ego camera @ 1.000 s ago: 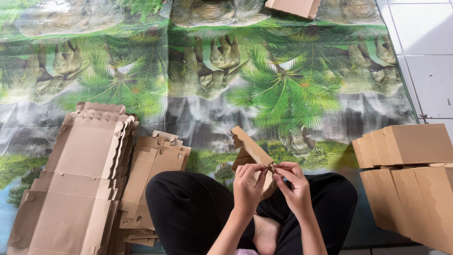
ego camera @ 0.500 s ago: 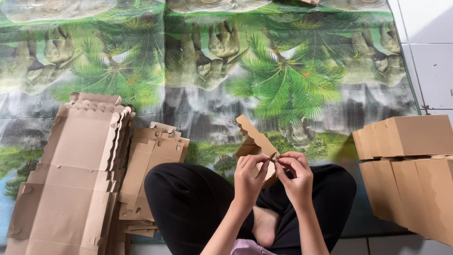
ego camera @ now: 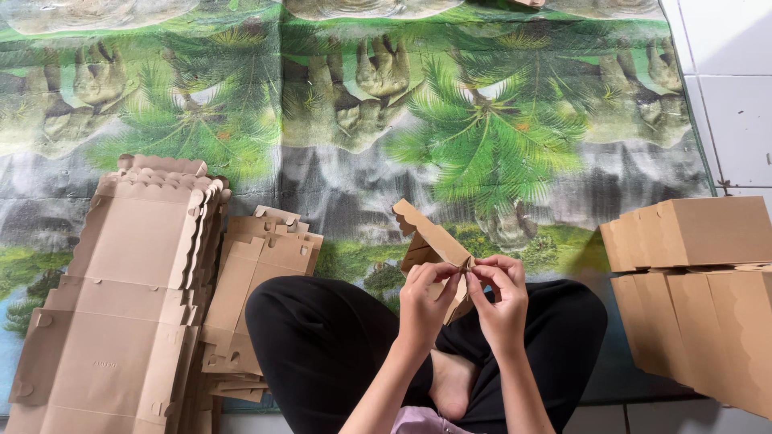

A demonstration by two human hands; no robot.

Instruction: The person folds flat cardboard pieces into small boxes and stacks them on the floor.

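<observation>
One brown scalloped cardboard piece (ego camera: 430,241), half-folded

The flat stack (ego camera: 121,321) runs off the lower left edge; the boxes (ego camera: 700,297) are cut at right; fingers (ego camera: 450,277) probably hide the carton's (ego camera: 426,237) fold.

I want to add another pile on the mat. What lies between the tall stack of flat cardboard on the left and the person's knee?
In the head view, a smaller pile of flat cardboard blanks fills that stretch.
</observation>
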